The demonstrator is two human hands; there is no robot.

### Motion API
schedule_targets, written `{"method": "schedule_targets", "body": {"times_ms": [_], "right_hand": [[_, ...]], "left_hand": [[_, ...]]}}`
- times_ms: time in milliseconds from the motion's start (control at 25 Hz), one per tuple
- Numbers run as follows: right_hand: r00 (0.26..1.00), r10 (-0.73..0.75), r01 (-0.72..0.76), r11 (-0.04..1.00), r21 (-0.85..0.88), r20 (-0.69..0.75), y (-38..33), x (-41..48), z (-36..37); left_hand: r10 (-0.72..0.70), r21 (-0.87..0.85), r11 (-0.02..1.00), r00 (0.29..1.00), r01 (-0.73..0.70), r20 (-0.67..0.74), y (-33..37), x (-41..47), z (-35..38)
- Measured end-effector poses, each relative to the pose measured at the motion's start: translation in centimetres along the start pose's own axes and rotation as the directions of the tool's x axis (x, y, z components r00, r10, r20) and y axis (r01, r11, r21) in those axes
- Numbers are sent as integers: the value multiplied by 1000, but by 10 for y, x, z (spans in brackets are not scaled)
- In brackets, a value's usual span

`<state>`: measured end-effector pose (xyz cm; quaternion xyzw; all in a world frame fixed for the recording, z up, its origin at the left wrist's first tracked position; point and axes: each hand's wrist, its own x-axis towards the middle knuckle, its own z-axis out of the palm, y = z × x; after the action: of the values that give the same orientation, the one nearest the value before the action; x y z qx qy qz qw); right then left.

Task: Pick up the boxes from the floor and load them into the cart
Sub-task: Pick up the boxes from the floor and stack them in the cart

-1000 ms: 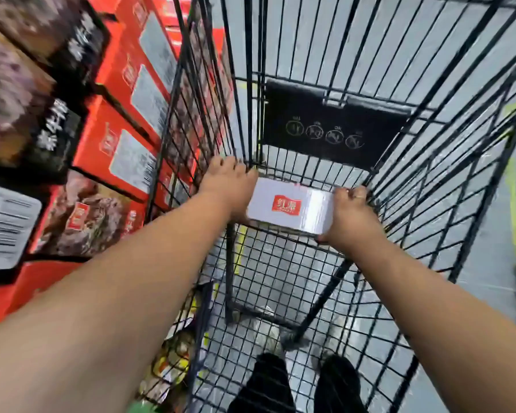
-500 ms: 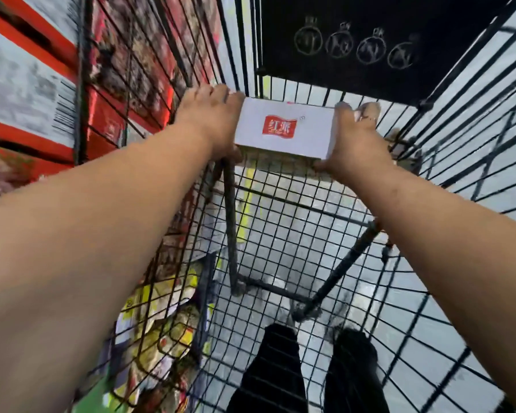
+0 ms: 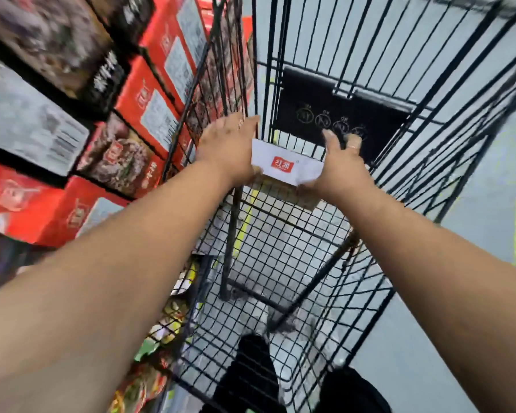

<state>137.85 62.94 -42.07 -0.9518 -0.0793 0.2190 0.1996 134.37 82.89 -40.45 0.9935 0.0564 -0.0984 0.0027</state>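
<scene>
While a white rectangular box with a red logo (image 3: 283, 166) sits low near the far end of the black wire cart (image 3: 280, 248), the left hand (image 3: 227, 144) presses its left end flat-fingered and the right hand (image 3: 341, 165) touches its right end, fingers spread. Red cardboard cartons (image 3: 149, 108) are stacked outside the cart on the left.

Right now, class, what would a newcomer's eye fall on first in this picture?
A white box with a red logo sits between the left hand and right hand at the far end of the black wire cart. Beyond the cart's left wall, stacked red cartons fill the view's left side.
</scene>
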Motion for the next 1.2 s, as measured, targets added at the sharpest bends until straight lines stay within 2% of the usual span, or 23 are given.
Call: {"method": "schedule_targets", "body": {"times_ms": [200, 360, 480, 640, 760, 880, 960, 1080, 1200], "right_hand": [[961, -272, 269, 961, -64, -46, -40, -60, -63], [875, -483, 482, 875, -40, -17, -77, -133, -89], [801, -598, 598, 801, 21, 25, -97, -191, -86], [626, -773, 774, 632, 33, 100, -133, -277, -62], [511, -840, 851, 524, 32, 182, -167, -340, -39], [350, -903, 926, 373, 50, 251, -203, -425, -5], [255, -926, 955, 287, 81, 279, -221, -491, 23], [150, -933, 971, 202, 130, 328, -233, -583, 65], [-15, -928, 977, 65, 201, 373, -237, -683, 109]], "left_hand": [[-161, -171, 977, 971, 130, -179, 10, -90, -59], [-373, -368, 890, 894, 268, -249, 14, -193, -96], [-468, -460, 833, 835, 308, -289, 19, -274, -116], [-649, -500, 728, 708, 470, -279, 9, -394, -127], [-749, -554, 631, 614, 543, -250, 5, -481, -123], [-847, -596, 516, 468, 615, -251, 2, -590, -121], [-893, -623, 443, 379, 645, -243, 5, -668, -116], [-925, -640, 381, 274, 668, -264, 22, -774, -106], [-965, -638, 249, 131, 729, -226, 46, -881, -92]]}}
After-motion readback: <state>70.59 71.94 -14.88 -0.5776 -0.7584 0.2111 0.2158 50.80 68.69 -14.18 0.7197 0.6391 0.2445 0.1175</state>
